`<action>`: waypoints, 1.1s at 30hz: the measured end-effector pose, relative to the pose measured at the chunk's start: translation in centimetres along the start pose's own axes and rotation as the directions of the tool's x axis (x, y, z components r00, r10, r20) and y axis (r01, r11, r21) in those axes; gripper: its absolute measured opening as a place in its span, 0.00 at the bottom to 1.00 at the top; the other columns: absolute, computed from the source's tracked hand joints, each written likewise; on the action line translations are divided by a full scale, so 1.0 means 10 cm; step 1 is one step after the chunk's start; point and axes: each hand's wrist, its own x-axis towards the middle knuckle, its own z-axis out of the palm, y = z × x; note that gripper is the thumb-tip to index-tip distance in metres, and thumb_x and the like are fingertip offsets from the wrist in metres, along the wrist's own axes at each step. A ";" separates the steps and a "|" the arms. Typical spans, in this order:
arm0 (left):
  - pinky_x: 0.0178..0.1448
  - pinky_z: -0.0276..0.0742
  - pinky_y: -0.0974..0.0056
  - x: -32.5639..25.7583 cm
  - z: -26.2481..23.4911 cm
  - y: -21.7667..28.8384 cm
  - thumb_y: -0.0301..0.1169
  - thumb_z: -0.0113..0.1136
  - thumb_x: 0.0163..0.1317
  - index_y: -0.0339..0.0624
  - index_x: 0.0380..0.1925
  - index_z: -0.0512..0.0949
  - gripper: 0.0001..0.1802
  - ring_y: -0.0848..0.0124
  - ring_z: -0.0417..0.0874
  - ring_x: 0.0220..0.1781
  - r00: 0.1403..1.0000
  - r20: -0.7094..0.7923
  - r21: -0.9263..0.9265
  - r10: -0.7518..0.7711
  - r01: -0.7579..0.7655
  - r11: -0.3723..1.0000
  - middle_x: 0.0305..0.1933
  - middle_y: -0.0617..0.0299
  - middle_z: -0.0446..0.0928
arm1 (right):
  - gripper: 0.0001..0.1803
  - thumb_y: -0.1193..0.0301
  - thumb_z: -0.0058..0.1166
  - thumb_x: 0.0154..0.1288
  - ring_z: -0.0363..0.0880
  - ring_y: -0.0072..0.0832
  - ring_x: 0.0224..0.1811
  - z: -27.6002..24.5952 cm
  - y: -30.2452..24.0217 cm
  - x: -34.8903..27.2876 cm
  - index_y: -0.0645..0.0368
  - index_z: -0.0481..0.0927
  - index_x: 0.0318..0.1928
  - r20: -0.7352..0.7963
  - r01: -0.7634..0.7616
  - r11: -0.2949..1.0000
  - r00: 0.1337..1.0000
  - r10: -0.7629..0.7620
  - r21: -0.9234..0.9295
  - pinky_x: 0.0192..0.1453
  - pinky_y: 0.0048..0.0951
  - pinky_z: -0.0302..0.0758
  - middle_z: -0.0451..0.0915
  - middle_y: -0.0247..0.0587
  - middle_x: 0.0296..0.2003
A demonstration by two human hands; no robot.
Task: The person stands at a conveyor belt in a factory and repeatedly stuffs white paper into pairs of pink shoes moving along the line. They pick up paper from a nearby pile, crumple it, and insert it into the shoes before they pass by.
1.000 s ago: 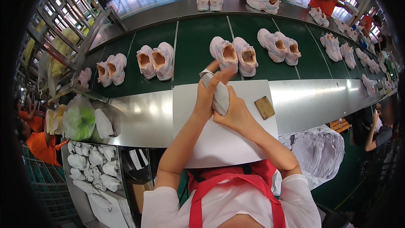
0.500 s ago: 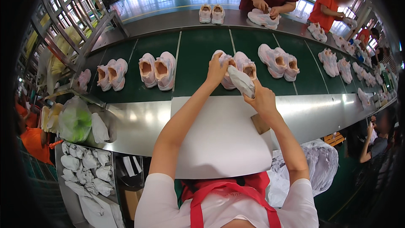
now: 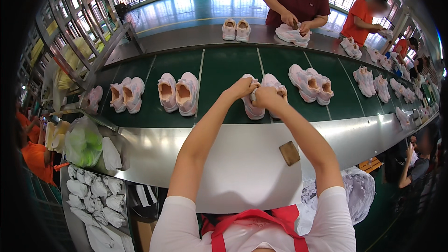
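A pair of pale pink and white sneakers stands on the green conveyor in front of me. My left hand (image 3: 241,88) is closed on the tongue and collar of the left sneaker (image 3: 254,111). At that sneaker's opening is my right hand (image 3: 268,98), its fingers closed and mostly hidden. A small bit of the white paper wad (image 3: 253,95) shows between my hands; the rest is out of sight in the shoe or behind my fingers. The right sneaker (image 3: 271,81) stands close beside, partly covered by my right hand.
More sneaker pairs (image 3: 178,94) stand along the green belt (image 3: 219,65). A brown block (image 3: 289,153) lies on the white sheet (image 3: 233,168) before me. Several paper wads (image 3: 99,187) fill a tray at lower left. Across the belt, a person (image 3: 298,0) handles a shoe.
My right hand has moved forward, carrying the paper wad from above the near edge of the belt into the left sneaker's opening. My left hand stays on that sneaker. The view has tilted up slightly.
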 end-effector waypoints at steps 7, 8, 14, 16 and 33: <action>0.48 0.74 0.53 0.04 0.06 -0.07 0.39 0.50 0.61 0.34 0.39 0.75 0.17 0.46 0.79 0.44 1.000 -0.021 -0.021 0.018 -0.018 1.000 0.42 0.39 0.77 | 0.16 0.59 0.59 0.49 0.83 0.35 0.36 0.11 -0.02 0.13 0.56 0.83 0.34 -0.054 0.092 0.996 0.994 -0.092 0.007 0.39 0.32 0.79 0.83 0.40 0.34; 0.49 0.74 0.53 0.05 0.05 -0.08 0.38 0.49 0.61 0.34 0.40 0.75 0.17 0.46 0.79 0.45 1.000 0.003 -0.017 0.016 -0.016 1.000 0.42 0.40 0.77 | 0.16 0.58 0.59 0.49 0.83 0.34 0.36 0.13 -0.03 0.10 0.56 0.83 0.34 -0.102 0.073 0.997 0.992 -0.070 0.020 0.39 0.32 0.79 0.83 0.41 0.34; 0.49 0.75 0.60 0.04 -0.05 -0.08 0.43 0.55 0.55 0.37 0.46 0.73 0.24 0.57 0.79 0.47 0.951 0.287 -0.308 -0.115 0.205 0.929 0.46 0.48 0.77 | 0.21 0.57 0.63 0.44 0.82 0.38 0.34 0.04 0.44 -0.03 0.60 0.81 0.34 -0.144 -0.059 0.964 0.985 0.099 0.258 0.38 0.35 0.77 0.82 0.46 0.30; 0.50 0.74 0.60 0.03 -0.04 -0.09 0.42 0.61 0.48 0.37 0.48 0.72 0.28 0.58 0.79 0.47 0.956 0.283 -0.289 -0.077 0.162 0.943 0.46 0.49 0.77 | 0.32 0.61 0.67 0.39 0.79 0.42 0.39 0.12 0.57 0.00 0.59 0.74 0.47 -0.230 0.087 0.937 0.973 -0.008 0.337 0.42 0.34 0.76 0.79 0.49 0.36; 0.47 0.75 0.54 0.01 0.38 0.21 0.26 0.59 0.49 0.41 0.40 0.74 0.16 0.51 0.79 0.44 0.961 -0.270 0.130 -0.064 0.103 0.986 0.41 0.49 0.77 | 0.19 0.68 0.59 0.53 0.78 0.44 0.41 0.50 0.38 -0.18 0.61 0.72 0.44 -0.673 0.184 0.932 0.735 0.082 0.314 0.43 0.37 0.75 0.75 0.45 0.36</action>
